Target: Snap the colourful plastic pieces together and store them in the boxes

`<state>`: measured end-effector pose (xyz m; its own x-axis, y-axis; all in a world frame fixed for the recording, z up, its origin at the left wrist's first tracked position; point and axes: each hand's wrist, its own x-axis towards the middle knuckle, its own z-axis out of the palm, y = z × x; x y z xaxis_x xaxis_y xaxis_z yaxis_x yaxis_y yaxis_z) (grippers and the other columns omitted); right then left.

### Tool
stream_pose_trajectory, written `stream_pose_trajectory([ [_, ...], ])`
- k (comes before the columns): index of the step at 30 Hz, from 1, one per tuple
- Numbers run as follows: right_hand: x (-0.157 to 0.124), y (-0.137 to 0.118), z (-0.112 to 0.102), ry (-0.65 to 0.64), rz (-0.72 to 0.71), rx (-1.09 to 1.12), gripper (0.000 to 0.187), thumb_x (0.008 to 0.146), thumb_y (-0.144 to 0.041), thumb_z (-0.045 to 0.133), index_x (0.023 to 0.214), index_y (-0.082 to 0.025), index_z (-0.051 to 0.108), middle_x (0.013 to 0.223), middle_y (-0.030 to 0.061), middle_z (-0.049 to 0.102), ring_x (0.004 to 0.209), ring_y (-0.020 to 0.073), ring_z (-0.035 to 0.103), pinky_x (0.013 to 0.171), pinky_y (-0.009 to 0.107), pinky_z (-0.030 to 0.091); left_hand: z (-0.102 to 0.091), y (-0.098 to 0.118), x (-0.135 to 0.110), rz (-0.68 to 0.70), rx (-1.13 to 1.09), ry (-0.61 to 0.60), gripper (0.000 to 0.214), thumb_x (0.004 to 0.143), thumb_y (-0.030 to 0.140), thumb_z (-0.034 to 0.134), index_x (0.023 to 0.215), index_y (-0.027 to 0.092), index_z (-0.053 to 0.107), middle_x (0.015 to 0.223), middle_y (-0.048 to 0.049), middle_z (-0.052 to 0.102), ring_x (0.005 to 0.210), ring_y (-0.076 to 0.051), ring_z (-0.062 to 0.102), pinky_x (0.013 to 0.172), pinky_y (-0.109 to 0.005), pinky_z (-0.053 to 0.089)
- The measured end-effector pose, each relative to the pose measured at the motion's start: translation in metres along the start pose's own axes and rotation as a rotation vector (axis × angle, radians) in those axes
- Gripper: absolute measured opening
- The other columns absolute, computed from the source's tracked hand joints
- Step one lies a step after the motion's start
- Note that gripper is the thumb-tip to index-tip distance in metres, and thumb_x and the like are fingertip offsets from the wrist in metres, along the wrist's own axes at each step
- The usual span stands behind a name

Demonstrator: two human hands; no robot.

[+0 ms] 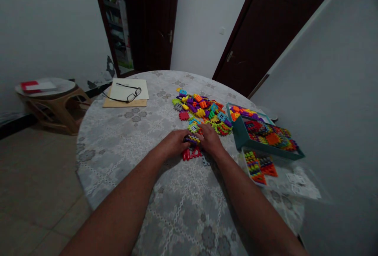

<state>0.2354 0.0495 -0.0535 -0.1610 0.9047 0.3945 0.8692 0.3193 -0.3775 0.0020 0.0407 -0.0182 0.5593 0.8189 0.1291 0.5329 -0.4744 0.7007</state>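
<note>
A small stack of interlocking plastic building pieces [193, 139], purple and yellow along its side, lies between my hands on the table. My left hand [176, 142] holds the stack from the left, fingers curled against it. From the other side my right hand [210, 139] grips its right end, the fingers partly hidden. A lime-green window piece [193, 128] is just beyond the fingertips. Red pieces [191, 154] lie right below the stack, and a grey piece [206, 160] is under my right wrist. The big pile of mixed pieces [203, 108] spreads behind my hands.
At right stand a teal box [265, 148] of pieces, a clear plastic tray [245, 161] with sorted rows, and a plastic bag [304, 183]. Eyeglasses [131, 97] rest on papers [138, 86] at the left of the round table [115, 141]. A stool [56, 94] stands beyond.
</note>
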Motion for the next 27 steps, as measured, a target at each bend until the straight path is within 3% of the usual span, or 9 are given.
stream_pose_trajectory([
  [3, 0.005, -0.002, 0.005, -0.061, 0.028, -0.072, 0.037, 0.101, -0.036, 0.076, 0.133, -0.018, 0.073, 0.132, 0.0167, 0.073, 0.127, 0.0294, 0.066, 0.113, 0.043, 0.051, -0.001, -0.001, -0.001, 0.02, 0.024, -0.011, 0.038, 0.089, 0.014, 0.068, 0.125, 0.022, 0.078, 0.122, -0.0108, 0.081, 0.113, -0.029, 0.074, 0.103, -0.037, 0.054],
  [7, 0.006, -0.005, 0.006, -0.035, 0.063, -0.069, 0.026, 0.099, -0.035, 0.075, 0.121, -0.02, 0.075, 0.124, 0.0149, 0.075, 0.12, 0.0284, 0.068, 0.106, 0.039, 0.053, -0.002, 0.0, -0.001, 0.014, 0.025, -0.01, 0.035, 0.091, 0.012, 0.066, 0.122, 0.022, 0.078, 0.12, -0.0107, 0.082, 0.112, -0.028, 0.074, 0.103, -0.037, 0.053],
  [13, -0.002, 0.001, -0.009, 0.141, 0.181, 0.319, 0.026, 0.099, -0.043, 0.058, 0.102, -0.021, 0.073, 0.1, 0.0072, 0.076, 0.091, 0.0241, 0.07, 0.084, 0.034, 0.056, -0.001, 0.0, -0.001, -0.011, 0.055, -0.029, 0.022, 0.091, 0.013, 0.066, 0.107, 0.023, 0.078, 0.108, -0.0085, 0.081, 0.104, -0.027, 0.072, 0.096, -0.035, 0.053],
  [18, -0.015, -0.002, -0.024, 0.018, 0.239, 0.442, 0.031, 0.1, -0.045, 0.052, 0.08, -0.025, 0.062, 0.071, -0.0011, 0.064, 0.071, 0.0203, 0.061, 0.064, 0.029, 0.045, 0.0, 0.001, -0.001, -0.031, 0.058, -0.015, 0.019, 0.091, 0.014, 0.068, 0.104, 0.024, 0.077, 0.107, -0.009, 0.08, 0.104, -0.028, 0.072, 0.095, -0.035, 0.052],
  [22, -0.022, -0.01, -0.025, 0.006, 0.188, 0.436, 0.029, 0.1, -0.045, 0.055, 0.084, -0.024, 0.065, 0.075, -0.001, 0.066, 0.074, 0.0194, 0.062, 0.067, 0.028, 0.046, -0.001, 0.002, -0.001, -0.047, 0.063, -0.028, 0.016, 0.091, 0.015, 0.069, 0.102, 0.023, 0.077, 0.105, -0.0095, 0.08, 0.103, -0.028, 0.072, 0.093, -0.035, 0.051],
  [27, -0.023, -0.006, -0.022, -0.008, 0.236, 0.564, 0.024, 0.096, -0.044, 0.06, 0.096, -0.023, 0.071, 0.084, 0.0003, 0.071, 0.077, 0.0203, 0.066, 0.071, 0.03, 0.052, 0.0, 0.002, -0.001, -0.05, 0.071, -0.012, 0.019, 0.091, 0.016, 0.069, 0.107, 0.023, 0.077, 0.11, -0.011, 0.08, 0.105, -0.029, 0.072, 0.093, -0.036, 0.052],
])
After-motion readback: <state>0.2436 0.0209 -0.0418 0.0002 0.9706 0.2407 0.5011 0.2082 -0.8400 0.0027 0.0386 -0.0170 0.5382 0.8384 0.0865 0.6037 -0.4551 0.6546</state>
